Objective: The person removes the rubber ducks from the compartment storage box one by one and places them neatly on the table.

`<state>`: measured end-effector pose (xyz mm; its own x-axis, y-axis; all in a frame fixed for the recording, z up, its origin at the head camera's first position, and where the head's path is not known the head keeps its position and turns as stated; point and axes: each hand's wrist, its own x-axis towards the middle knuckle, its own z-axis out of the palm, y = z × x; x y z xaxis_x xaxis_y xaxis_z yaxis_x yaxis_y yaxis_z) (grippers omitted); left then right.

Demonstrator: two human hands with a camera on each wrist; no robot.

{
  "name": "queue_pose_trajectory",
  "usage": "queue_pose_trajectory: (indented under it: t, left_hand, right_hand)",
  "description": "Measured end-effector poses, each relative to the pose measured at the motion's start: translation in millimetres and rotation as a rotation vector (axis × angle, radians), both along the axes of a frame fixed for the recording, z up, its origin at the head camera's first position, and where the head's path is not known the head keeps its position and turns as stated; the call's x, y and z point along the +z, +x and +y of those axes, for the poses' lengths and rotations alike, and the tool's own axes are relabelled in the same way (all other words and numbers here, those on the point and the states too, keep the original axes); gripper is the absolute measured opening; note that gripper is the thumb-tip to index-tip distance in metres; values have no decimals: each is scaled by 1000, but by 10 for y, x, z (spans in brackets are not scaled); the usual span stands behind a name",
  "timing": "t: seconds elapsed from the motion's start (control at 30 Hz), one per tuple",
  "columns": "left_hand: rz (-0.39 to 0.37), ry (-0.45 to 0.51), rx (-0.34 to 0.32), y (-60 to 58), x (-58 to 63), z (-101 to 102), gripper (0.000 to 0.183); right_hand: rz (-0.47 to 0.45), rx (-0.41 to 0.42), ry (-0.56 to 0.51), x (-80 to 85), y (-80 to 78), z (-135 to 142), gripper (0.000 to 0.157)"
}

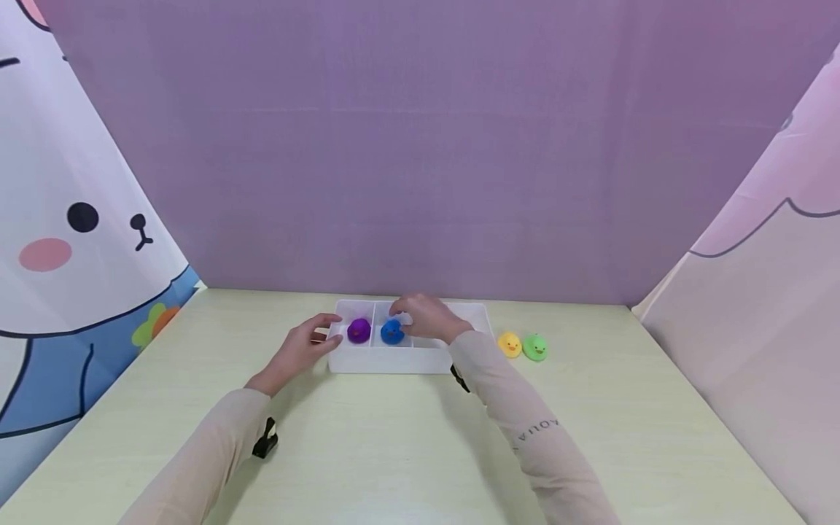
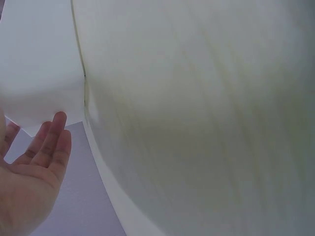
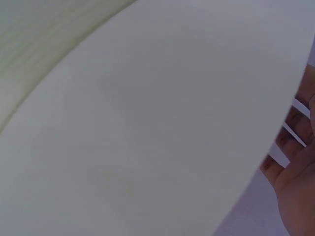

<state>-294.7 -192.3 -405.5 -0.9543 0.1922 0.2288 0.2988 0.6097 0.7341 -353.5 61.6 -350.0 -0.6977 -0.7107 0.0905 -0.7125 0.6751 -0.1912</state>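
Note:
A white divided box [image 1: 394,360] stands on the table. A purple toy duck [image 1: 359,330] sits in its left compartment. At the second compartment is a blue toy duck [image 1: 392,332], its face towards me. My right hand [image 1: 429,318] reaches over the box and holds the blue duck between thumb and forefinger, the thumb at its right side. At the box's left end, my left hand [image 1: 305,346] rests its spread thumb and fingers against the wall. The left wrist view shows these fingers [image 2: 51,142] loosely bent beside the white wall.
A yellow toy duck [image 1: 510,345] and a green toy duck [image 1: 535,348] stand side by side on the table [image 1: 380,452], right of the box. Behind the box rises a purple cloth backdrop [image 1: 407,160]. Printed cloths hang at both sides.

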Motion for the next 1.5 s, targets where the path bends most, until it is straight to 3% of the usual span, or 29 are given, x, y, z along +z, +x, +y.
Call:
queue_pose_trajectory:
  t: [0.43,1.13,1.5]
  left_hand:
    - [-4,9,0,-19,-1,-3,42]
    - [6,17,-4,-11,-6,0,40]
    - [22,3,-1,-21,-31,-12,41]
  right_hand:
    - [47,-72,58,-155,-65,-103,31]
    - [-6,-105,103,-185,-70,-195,30]
    - [12,-99,114,-198,-68,-215,32]
